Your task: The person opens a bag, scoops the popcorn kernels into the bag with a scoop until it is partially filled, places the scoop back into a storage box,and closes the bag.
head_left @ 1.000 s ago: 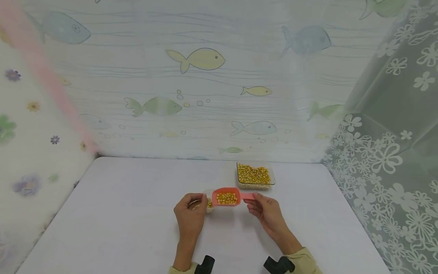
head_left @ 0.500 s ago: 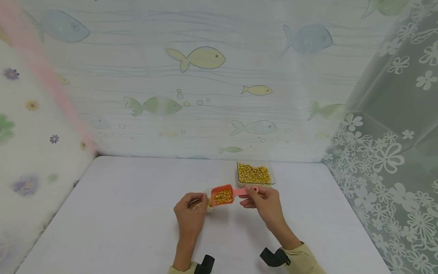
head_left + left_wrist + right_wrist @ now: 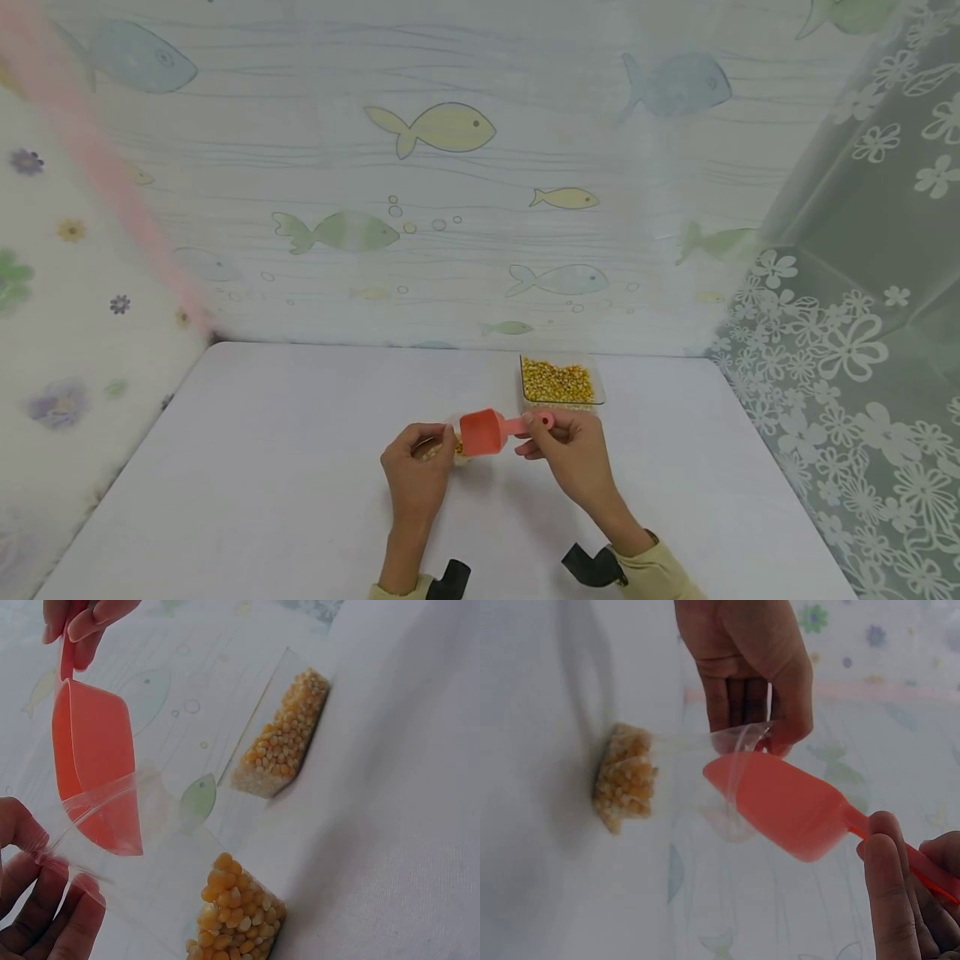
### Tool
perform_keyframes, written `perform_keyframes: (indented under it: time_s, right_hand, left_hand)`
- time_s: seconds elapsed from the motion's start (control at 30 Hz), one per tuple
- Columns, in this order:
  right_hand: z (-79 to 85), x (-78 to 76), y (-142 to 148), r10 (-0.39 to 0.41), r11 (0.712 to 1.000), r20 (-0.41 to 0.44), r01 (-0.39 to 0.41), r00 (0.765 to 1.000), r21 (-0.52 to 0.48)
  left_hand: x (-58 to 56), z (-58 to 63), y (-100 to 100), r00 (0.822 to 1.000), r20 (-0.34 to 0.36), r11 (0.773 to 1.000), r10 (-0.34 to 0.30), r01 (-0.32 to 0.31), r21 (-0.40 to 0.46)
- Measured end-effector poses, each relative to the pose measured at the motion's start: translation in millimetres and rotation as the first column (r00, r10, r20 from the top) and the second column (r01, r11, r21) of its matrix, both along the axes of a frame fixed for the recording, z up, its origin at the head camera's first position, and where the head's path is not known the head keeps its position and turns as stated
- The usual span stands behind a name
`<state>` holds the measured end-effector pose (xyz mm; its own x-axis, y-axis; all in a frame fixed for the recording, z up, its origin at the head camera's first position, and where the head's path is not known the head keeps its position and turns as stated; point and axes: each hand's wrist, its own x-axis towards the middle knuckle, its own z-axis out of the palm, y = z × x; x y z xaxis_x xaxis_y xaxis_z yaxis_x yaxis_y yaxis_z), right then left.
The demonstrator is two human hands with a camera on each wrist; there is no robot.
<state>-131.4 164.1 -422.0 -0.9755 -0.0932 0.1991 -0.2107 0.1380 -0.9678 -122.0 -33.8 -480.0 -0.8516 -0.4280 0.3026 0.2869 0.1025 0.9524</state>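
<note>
The scoop (image 3: 481, 432) sits between the two hands above the worktop (image 3: 262, 450), its handle gripped by the fingers of the right hand (image 3: 583, 458). The head view looks into its bare orange-red bowl, while the right wrist view gives its rounded underside. The clear bag (image 3: 697, 741) is mostly hidden from above by the left hand (image 3: 418, 479); both wrist views show that hand's fingers pinching its upper edge, and the scoop's tip inside its mouth. They also reveal the corn (image 3: 238, 915) heaped at the bag's bottom, on the worktop. Behind stands a glass box (image 3: 598, 385) of more corn, seen through its side in the left wrist view.
</note>
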Motion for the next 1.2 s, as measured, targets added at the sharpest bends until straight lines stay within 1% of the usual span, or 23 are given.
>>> perform_keyframes:
  time_s: [0.13,0.33,0.47,0.53,0.63,0.73,0.87,1.0,1.1,1.2]
  right_hand:
    - [-0.6,0.2,0.3,0.003,1.000,-0.006,-0.003,1.000,0.005]
    - [-2.5,1.4,1.6,0.007,1.000,-0.001,-0.007,1.000,-0.010]
    - [-6.0,1.7,4.3,-0.010,1.000,-0.003,0.010,1.000,-0.012]
    - [-8.9,1.9,6.9,-0.026,0.999,0.007,0.027,1.000,-0.019]
    - [-13.1,1.7,12.7,-0.058,0.997,0.049,0.060,0.997,-0.038]
    - [-16.6,1.2,20.3,-0.087,0.993,0.096,0.093,0.992,-0.066]
    - [-21.5,1.4,33.6,-0.126,0.985,0.136,0.140,0.983,-0.102]
    - [-25.8,2.5,48.6,-0.168,0.977,0.152,0.185,0.974,-0.105]
    - [-29.4,2.1,60.9,-0.199,0.972,0.156,0.215,0.967,-0.093]
    - [-32.8,0.1,73.6,-0.243,0.961,0.167,0.261,0.955,-0.093]
  left_hand:
    - [0.7,1.2,1.2,1.000,-0.002,1.000,0.005,-0.005,-0.010]
    - [1.1,2.1,1.2,0.999,-0.035,0.999,0.012,-0.013,-0.032]
    - [0.8,2.1,0.9,0.999,-0.038,1.000,0.012,-0.013,-0.027]
    - [0.3,2.0,1.1,0.999,-0.039,1.000,0.013,-0.015,-0.028]
    - [0.4,2.2,1.7,0.999,-0.038,0.999,0.016,-0.017,-0.035]
    - [0.5,2.6,2.5,0.999,-0.037,0.999,0.017,-0.018,-0.039]
    - [-0.3,1.9,3.9,0.999,-0.031,0.997,0.035,-0.037,-0.064]
    - [-1.2,1.3,4.4,0.998,-0.020,0.993,0.057,-0.059,-0.104]
    - [-1.1,1.8,4.0,0.998,-0.009,0.992,0.057,-0.058,-0.111]
    - [-1.0,1.1,3.6,0.999,0.000,0.993,0.051,-0.051,-0.102]
